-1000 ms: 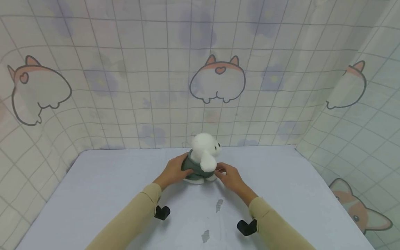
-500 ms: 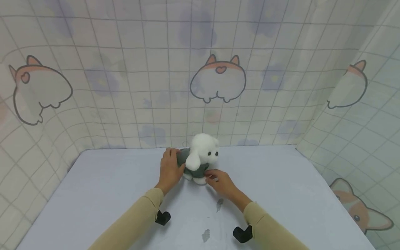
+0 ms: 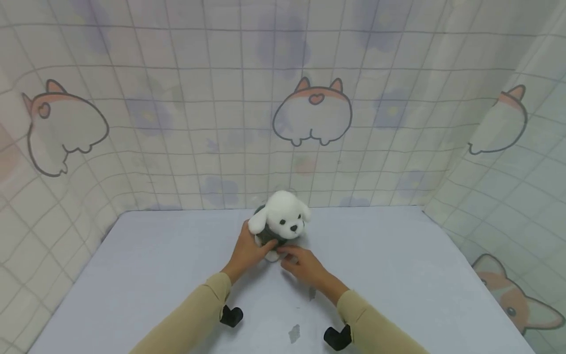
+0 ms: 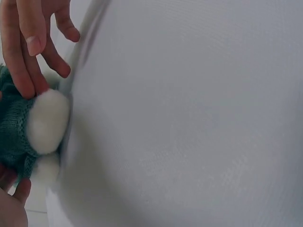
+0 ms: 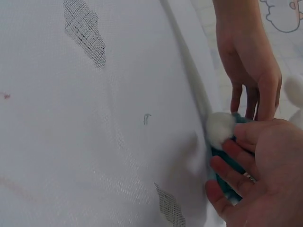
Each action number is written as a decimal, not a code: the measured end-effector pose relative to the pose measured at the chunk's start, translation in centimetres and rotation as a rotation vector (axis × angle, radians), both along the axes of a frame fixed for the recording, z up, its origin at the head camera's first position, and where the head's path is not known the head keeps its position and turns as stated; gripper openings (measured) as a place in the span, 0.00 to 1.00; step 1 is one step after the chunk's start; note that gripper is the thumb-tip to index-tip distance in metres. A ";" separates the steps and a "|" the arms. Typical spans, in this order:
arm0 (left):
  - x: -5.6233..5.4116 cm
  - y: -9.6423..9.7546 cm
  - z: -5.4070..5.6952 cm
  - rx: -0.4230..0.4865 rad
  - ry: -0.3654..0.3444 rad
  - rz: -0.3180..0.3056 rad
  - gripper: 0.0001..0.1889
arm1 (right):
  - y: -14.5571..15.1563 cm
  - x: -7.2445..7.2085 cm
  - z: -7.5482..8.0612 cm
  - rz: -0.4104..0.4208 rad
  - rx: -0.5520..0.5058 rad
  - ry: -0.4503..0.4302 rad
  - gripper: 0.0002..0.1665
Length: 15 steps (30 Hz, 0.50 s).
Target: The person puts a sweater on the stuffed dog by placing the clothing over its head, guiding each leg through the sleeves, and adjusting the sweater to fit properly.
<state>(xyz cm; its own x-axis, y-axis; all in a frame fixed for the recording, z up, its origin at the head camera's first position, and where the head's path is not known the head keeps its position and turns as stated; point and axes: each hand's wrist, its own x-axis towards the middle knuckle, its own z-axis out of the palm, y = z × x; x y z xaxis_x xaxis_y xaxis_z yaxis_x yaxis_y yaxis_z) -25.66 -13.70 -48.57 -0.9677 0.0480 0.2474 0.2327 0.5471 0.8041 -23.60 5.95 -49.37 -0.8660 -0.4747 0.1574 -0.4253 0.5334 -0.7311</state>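
Note:
A plush dog [image 3: 287,216], white with floppy ears and a dark green knitted sweater, sits upright near the far edge of the table, its face turned toward the front right. My left hand [image 3: 247,250] grips its body from the left, thumb across the sweater's front. From the right, my right hand [image 3: 305,267] reaches low against the toy, its fingertips touching the sweater by a foot. Loosely bent fingers of the right hand [image 5: 270,170] lie along the knit in the right wrist view. Both round white feet [image 4: 48,122] show in the left wrist view.
A white cloth covers the table [image 3: 177,285], with small grey worn patches [image 3: 294,334] toward the front. Behind and at the sides hangs a grid-patterned curtain [image 3: 199,98] printed with corgis. Black wrist mounts [image 3: 232,316] stick out below both sleeves.
The plush dog has turned from facing right to facing front right, its head shifting slightly left. My left hand has changed its hold on the body; my right hand has moved left and a little nearer me.

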 end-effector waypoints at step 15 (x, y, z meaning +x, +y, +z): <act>-0.9 0.1 -0.3 -0.170 0.030 -0.011 0.39 | 2.4 -3.1 0.6 -0.390 -0.053 0.130 0.21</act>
<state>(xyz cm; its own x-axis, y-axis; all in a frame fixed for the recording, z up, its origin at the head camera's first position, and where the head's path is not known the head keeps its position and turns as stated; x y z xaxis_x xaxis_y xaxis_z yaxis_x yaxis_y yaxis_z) -26.51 -13.59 -48.84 -0.9593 0.1018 0.2633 0.2614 0.6720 0.6929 -26.66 8.38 -48.78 -0.9505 -0.1035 0.2930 -0.2897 0.6359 -0.7153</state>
